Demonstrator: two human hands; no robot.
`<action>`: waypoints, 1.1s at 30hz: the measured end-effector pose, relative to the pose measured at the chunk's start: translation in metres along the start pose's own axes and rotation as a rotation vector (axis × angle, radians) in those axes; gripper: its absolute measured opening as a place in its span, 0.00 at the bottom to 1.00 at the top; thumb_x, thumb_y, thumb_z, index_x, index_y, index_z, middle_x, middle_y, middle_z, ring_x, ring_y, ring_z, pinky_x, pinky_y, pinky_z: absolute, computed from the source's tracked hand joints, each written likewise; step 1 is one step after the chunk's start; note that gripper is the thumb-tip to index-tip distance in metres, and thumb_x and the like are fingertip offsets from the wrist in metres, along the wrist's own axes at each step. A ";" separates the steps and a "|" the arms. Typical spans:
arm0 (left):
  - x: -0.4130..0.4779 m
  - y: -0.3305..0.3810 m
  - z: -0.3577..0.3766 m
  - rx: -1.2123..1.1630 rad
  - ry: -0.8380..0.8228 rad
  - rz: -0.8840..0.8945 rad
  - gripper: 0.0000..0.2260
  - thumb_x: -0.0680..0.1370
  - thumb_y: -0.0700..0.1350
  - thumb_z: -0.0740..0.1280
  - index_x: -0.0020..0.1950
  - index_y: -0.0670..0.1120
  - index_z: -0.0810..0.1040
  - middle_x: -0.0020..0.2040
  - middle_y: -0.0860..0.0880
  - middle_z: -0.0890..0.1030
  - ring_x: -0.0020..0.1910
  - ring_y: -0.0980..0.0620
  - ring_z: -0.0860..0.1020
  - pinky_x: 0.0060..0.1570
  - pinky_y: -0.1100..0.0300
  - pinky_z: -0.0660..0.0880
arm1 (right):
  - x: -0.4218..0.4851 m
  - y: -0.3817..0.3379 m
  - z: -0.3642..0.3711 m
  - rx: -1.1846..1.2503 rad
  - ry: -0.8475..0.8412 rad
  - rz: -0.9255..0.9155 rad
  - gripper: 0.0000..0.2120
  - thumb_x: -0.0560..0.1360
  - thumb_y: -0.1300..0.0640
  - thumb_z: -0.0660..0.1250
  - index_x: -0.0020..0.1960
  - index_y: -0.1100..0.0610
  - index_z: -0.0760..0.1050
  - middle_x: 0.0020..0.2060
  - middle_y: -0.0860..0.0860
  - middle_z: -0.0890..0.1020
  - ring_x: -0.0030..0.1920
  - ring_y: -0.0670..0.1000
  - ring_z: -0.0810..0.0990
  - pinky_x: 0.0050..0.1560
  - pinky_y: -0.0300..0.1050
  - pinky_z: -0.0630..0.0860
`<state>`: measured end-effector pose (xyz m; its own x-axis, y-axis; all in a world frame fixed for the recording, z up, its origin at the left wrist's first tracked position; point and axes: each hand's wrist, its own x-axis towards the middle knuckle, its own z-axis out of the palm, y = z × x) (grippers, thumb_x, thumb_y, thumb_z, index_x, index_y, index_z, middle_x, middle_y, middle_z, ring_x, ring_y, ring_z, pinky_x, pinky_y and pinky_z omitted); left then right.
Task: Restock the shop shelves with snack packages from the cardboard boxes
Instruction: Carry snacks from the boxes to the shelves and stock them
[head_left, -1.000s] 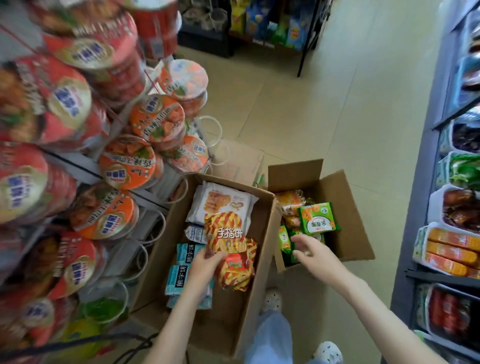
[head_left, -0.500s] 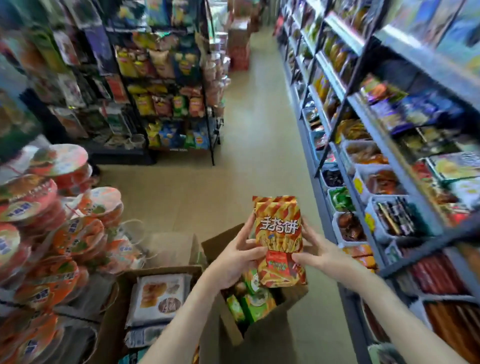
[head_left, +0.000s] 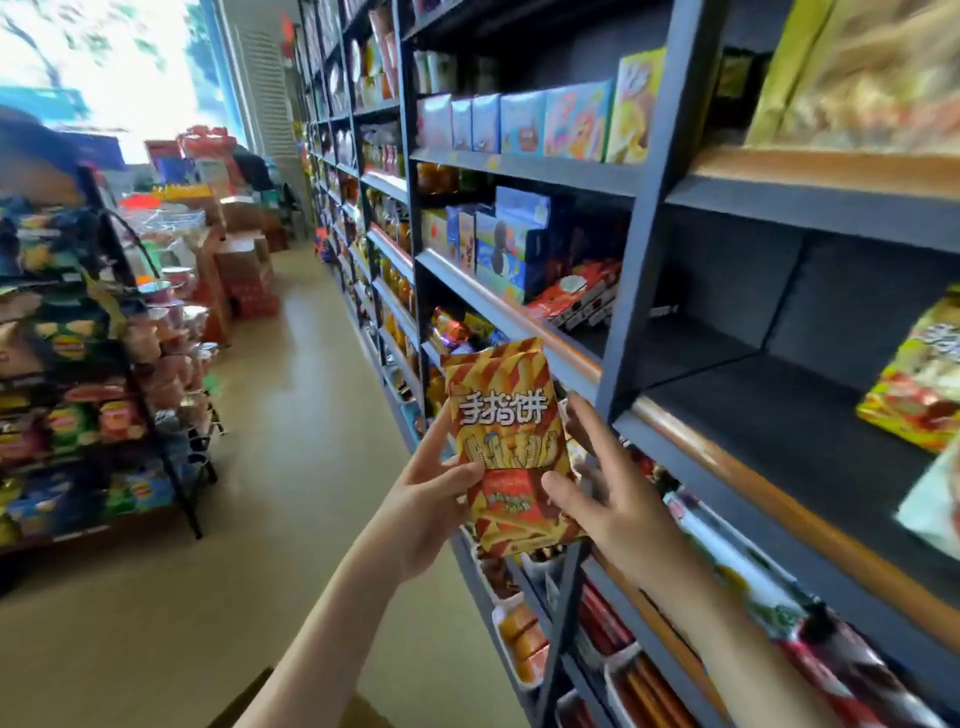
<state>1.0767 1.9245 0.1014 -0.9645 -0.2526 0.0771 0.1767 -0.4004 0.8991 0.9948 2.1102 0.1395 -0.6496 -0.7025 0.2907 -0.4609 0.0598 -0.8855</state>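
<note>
Carry step: snack packet (head_left: 511, 452) pinched by left hand (head_left: 423, 501) and right hand (head_left: 621, 501); placement judged next, onto shelf (head_left: 769, 415) right of grip.

Snack packet (head_left: 506, 447) now higher, level with the shelf (head_left: 727, 465), right hand (head_left: 618, 499) newly on it.

The red-and-yellow snack packet (head_left: 506, 447) reads 手指饼 in big white characters; every other label is too blurred.
</note>
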 end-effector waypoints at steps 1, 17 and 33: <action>0.017 0.004 0.019 0.027 -0.018 0.015 0.40 0.67 0.41 0.78 0.73 0.61 0.65 0.62 0.39 0.78 0.57 0.38 0.78 0.54 0.45 0.77 | -0.003 -0.004 -0.021 -0.058 0.105 -0.058 0.29 0.76 0.46 0.64 0.69 0.28 0.53 0.68 0.26 0.59 0.70 0.33 0.60 0.66 0.34 0.64; 0.249 -0.034 0.233 0.190 -0.642 -0.099 0.32 0.77 0.29 0.61 0.76 0.54 0.61 0.55 0.41 0.82 0.46 0.46 0.83 0.39 0.55 0.80 | -0.002 0.032 -0.167 -0.848 0.795 0.201 0.13 0.76 0.54 0.67 0.58 0.54 0.69 0.52 0.45 0.70 0.51 0.46 0.74 0.51 0.38 0.70; 0.343 -0.124 0.296 0.827 -0.830 0.038 0.20 0.81 0.43 0.58 0.73 0.47 0.60 0.62 0.45 0.77 0.58 0.46 0.77 0.58 0.49 0.75 | 0.031 0.059 -0.174 -0.931 0.702 0.794 0.25 0.79 0.47 0.60 0.73 0.52 0.58 0.71 0.48 0.63 0.67 0.50 0.68 0.61 0.43 0.67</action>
<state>0.6655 2.1480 0.1434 -0.8478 0.5222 0.0926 0.3213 0.3668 0.8730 0.8422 2.2158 0.1591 -0.9561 0.2172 0.1968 0.1191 0.9015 -0.4161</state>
